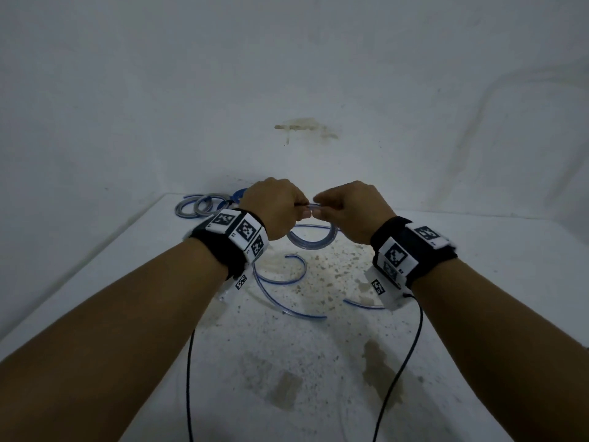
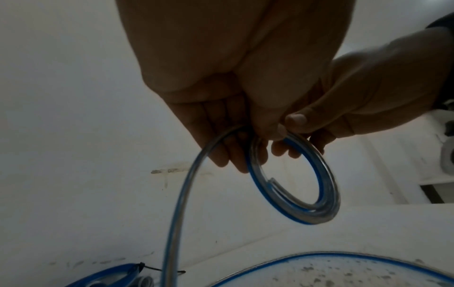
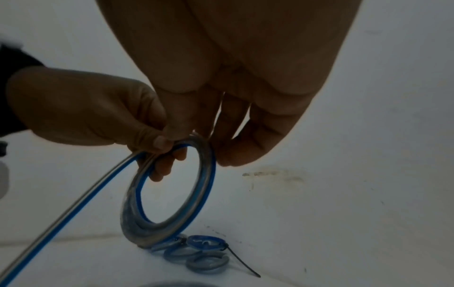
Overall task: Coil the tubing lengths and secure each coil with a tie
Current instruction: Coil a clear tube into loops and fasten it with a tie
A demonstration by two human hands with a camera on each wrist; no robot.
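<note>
Head view: both hands on one coil

Left hand point(image 1: 276, 207) and right hand point(image 1: 349, 212) pinch the tubing coil point(image 1: 314, 238) at its top, fingers curled around it, above the desk point(image 1: 318, 362). Tied coils point(image 1: 204, 205) lie behind the left hand.

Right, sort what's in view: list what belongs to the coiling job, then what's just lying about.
Job:
- left hand and right hand, both gripping the coil in progress
- its loose tail
- uncoiled tubing lengths
- finished tied coils

Lying about:
- stained white table
- wrist-camera cables
</note>
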